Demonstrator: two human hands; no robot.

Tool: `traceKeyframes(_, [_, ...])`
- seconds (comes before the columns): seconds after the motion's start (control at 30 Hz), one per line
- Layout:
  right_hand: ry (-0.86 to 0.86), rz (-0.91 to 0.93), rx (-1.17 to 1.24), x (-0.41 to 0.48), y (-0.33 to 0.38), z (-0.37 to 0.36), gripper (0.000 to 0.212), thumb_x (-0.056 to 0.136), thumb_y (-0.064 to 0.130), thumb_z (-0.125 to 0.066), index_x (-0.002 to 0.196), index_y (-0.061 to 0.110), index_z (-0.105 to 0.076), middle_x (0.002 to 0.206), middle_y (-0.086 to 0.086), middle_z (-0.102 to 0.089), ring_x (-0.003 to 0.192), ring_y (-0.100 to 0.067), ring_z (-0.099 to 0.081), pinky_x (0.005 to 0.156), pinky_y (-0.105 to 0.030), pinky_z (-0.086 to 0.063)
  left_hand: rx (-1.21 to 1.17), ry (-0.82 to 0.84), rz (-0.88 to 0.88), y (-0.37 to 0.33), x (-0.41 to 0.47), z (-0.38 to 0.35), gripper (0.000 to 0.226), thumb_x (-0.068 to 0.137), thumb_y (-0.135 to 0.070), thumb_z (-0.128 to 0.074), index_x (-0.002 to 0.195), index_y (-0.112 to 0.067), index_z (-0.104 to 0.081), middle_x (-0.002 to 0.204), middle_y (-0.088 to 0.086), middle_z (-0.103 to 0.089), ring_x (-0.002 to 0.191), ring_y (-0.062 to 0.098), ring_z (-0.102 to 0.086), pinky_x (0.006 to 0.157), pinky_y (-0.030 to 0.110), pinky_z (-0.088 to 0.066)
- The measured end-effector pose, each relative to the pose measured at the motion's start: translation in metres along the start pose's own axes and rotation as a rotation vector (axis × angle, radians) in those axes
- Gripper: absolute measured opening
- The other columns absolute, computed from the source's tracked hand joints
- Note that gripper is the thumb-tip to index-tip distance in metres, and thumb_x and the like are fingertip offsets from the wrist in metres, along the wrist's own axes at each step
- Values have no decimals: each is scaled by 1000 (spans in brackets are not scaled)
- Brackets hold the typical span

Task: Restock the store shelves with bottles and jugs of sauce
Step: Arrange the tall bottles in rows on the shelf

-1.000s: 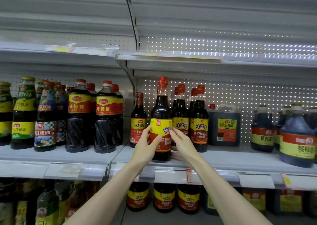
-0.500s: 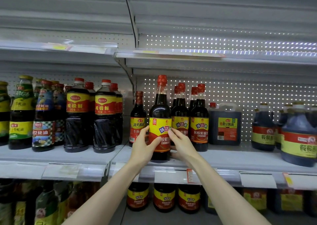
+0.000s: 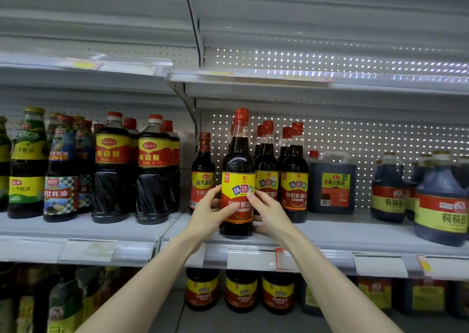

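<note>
On the grey shelf (image 3: 330, 233), the left hand (image 3: 206, 216) and right hand (image 3: 272, 213) grip an upright soy sauce bottle (image 3: 238, 170), fingers curled round its label.

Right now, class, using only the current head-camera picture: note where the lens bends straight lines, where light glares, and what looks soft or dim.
Head view: the wide lens bows the upper shelf edge. Light shows as bright dots through the perforated back panel, strongest at right. The held bottle, gripped by the left hand and right hand, is sharp at centre. The lower-shelf bottles are dim and soft.
</note>
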State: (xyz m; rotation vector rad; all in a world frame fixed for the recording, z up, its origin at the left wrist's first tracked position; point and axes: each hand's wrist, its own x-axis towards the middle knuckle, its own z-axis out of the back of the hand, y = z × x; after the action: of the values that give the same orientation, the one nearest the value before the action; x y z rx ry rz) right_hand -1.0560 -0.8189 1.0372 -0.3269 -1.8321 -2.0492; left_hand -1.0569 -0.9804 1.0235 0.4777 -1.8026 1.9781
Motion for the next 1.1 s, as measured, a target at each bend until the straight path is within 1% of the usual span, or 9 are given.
traceKeyframes(0.13, [23, -7, 13, -1, 1, -1, 39, 99, 34, -48, 137, 23, -47, 103, 17, -58, 98, -8, -57, 84, -27, -51, 21, -29, -9, 4, 2, 0, 49, 86, -23, -70, 125, -35, -44, 110, -11, -57, 107, 12, -57, 79, 25, -50])
traceKeyframes(0.27, [-16, 27, -35, -2, -1, -1, 36, 98, 34, -51, 133, 24, -49, 102, 17, -59, 97, -7, -58, 88, -31, -52, -23, 10, 28, 3, 4, 4, 51, 86, -21, -69, 130, -34, -45, 115, -5, -58, 108, 13, -58, 81, 29, -51])
traceKeyframes(0.37, [-57, 67, -45, -2, -6, -2, 31, 96, 33, -55, 126, 24, -53, 109, 10, -63, 101, -7, -61, 85, -26, -53, -21, 48, 48, 3, 4, 7, 52, 88, -22, -66, 133, -35, -43, 119, -4, -58, 112, 15, -56, 88, 35, -50])
traceKeyframes(0.43, [-74, 71, -45, -3, -8, -3, 32, 95, 33, -56, 125, 23, -53, 115, 5, -63, 99, -5, -60, 81, -23, -52, -20, 60, 55, 4, 4, 8, 51, 89, -23, -66, 134, -33, -44, 122, -2, -59, 114, 15, -57, 87, 33, -50])
traceKeyframes(0.53, [-59, 36, -64, -5, -6, -4, 39, 96, 37, -54, 130, 19, -51, 113, 7, -59, 97, -3, -57, 77, -21, -50, -20, 42, 70, 6, 4, 10, 49, 87, -25, -68, 132, -27, -48, 120, -1, -61, 108, 12, -60, 81, 29, -52])
traceKeyframes(0.63, [1, 3, -51, -4, -2, -4, 40, 98, 37, -49, 136, 23, -47, 115, 9, -57, 102, -6, -55, 79, -20, -48, 1, 36, 81, 8, 7, 10, 50, 84, -27, -71, 130, -23, -51, 119, 0, -61, 106, 13, -61, 87, 35, -54])
traceKeyframes(0.77, [40, -46, 9, -4, 2, -3, 42, 99, 36, -48, 140, 24, -45, 120, 6, -55, 111, -16, -53, 93, -35, -49, 3, 43, 79, 7, 8, 9, 49, 85, -24, -70, 130, -22, -52, 119, 0, -61, 110, 14, -59, 93, 41, -52])
traceKeyframes(0.87, [20, -28, -5, -5, -1, -3, 41, 98, 36, -51, 138, 23, -48, 123, 4, -58, 112, -19, -56, 86, -33, -52, -12, 48, 93, 9, 8, 10, 50, 85, -24, -70, 132, -22, -51, 121, 1, -60, 112, 16, -58, 95, 45, -51])
traceKeyframes(1.1, [-13, -7, -13, -7, 0, -4, 34, 97, 34, -53, 130, 25, -50, 102, 13, -58, 98, -13, -59, 73, -23, -53, -11, 85, 112, 8, 9, 14, 50, 87, -25, -68, 134, -22, -51, 124, 1, -60, 117, 18, -56, 100, 50, -46])
